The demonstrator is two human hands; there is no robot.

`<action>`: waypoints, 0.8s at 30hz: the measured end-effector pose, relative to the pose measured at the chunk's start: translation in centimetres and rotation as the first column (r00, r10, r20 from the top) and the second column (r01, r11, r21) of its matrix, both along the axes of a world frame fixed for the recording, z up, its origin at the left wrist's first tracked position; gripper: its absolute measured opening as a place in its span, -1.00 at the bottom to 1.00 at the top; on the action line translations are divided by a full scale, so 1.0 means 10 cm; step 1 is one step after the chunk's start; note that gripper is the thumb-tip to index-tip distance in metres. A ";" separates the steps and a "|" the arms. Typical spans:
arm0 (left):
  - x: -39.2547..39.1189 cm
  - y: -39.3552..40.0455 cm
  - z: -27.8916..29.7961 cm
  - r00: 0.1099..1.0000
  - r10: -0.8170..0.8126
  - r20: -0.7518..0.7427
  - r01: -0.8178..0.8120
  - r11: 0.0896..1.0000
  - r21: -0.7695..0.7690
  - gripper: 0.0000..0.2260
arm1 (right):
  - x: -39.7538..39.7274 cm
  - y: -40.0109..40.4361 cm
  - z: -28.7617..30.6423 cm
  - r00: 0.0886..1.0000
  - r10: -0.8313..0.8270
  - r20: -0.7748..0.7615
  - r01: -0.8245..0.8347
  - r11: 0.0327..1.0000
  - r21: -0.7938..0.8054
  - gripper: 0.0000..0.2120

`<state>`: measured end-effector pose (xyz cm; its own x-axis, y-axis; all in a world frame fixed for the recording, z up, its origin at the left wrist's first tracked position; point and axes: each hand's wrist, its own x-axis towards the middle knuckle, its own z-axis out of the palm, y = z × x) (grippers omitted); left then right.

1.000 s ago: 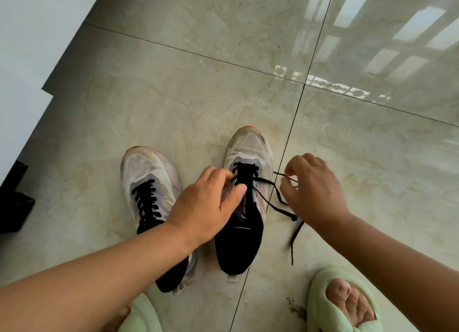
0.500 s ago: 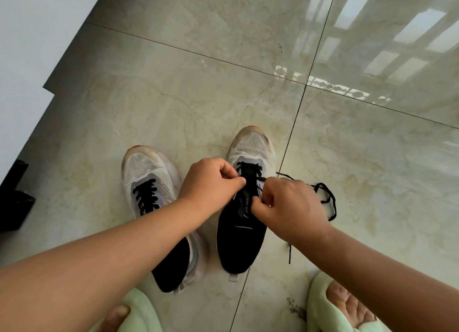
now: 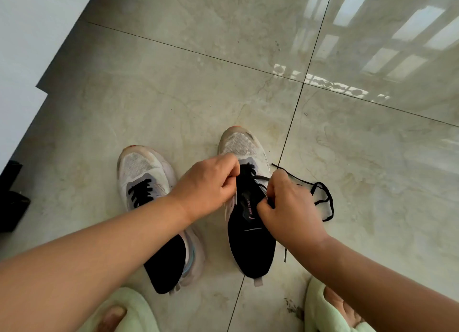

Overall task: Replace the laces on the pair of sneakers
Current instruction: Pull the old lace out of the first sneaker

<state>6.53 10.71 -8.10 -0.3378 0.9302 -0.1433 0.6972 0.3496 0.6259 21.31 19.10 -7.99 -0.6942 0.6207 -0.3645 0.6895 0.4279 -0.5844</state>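
Two white-and-black sneakers sit side by side on a tiled floor. Over the right sneaker, the left hand pinches its left eyelet edge; the right hand pinches the black lace, whose slack loops beside it. A hard tug could likely pull the lace unevenly or snag that loop.

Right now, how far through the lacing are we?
Left sneaker already shows crossed black lacing. The right sneaker is in hand: left hand grips its eyelet edge, right hand pinches the black lace, which trails loose on the floor. Its upper eyelets and tying remain.
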 end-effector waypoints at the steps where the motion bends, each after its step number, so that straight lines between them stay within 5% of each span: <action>1: -0.04 -0.01 0.00 0.995 -0.073 -0.064 0.075 0.997 0.026 -0.92 | 0.00 0.00 0.00 1.000 -0.011 0.001 0.011 1.000 0.006 -0.84; 4: -0.06 -0.04 -0.02 0.961 -0.123 -0.247 0.139 0.989 0.051 -0.88 | 0.00 0.00 0.01 1.000 -0.027 0.005 0.027 1.000 0.017 -0.84; 6: -0.01 -0.03 -0.02 0.973 0.076 -0.216 -0.088 0.995 -0.047 -0.90 | -0.01 0.00 0.01 1.000 -0.023 0.007 0.023 1.000 0.018 -0.83; 8: 0.04 -0.02 -0.05 0.926 0.374 -0.044 -0.373 0.895 -0.243 -0.89 | 0.00 -0.01 0.01 1.000 -0.018 0.000 0.018 1.000 0.008 -0.82; 10: 0.08 -0.03 -0.11 0.789 0.579 0.207 -0.477 0.789 -0.387 -0.83 | 0.00 -0.02 0.01 1.000 -0.011 -0.001 0.011 1.000 0.001 -0.82; 14: 0.15 0.00 -0.12 0.613 0.687 0.392 -0.552 0.726 -0.410 -0.83 | 0.00 -0.03 0.01 1.000 -0.002 -0.003 0.002 1.000 0.002 -0.82; 16: 0.13 0.02 -0.09 0.692 0.637 0.338 -0.529 0.767 -0.362 -0.84 | 0.00 -0.03 0.01 1.000 -0.005 -0.005 0.005 1.000 0.004 -0.82; 19: 0.02 0.01 -0.02 0.955 0.293 -0.054 -0.298 0.934 -0.197 -0.87 | 0.01 -0.02 0.01 1.000 -0.018 -0.007 0.018 1.000 0.004 -0.83; 21: -0.06 -0.04 -0.02 0.965 0.092 -0.245 -0.127 0.983 -0.130 -0.91 | 0.01 -0.02 0.02 1.000 -0.023 -0.006 0.023 1.000 0.009 -0.84; 24: -0.12 -0.08 -0.05 0.939 -0.023 -0.343 -0.020 0.993 -0.121 -0.91 | 0.00 -0.04 0.03 1.000 -0.009 -0.001 0.009 1.000 0.019 -0.85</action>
<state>5.34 9.94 -8.59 -0.3851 0.9137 -0.1296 0.8625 0.4063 0.3015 21.35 18.74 -7.71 -0.6885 0.6338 -0.3525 0.6932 0.4322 -0.5768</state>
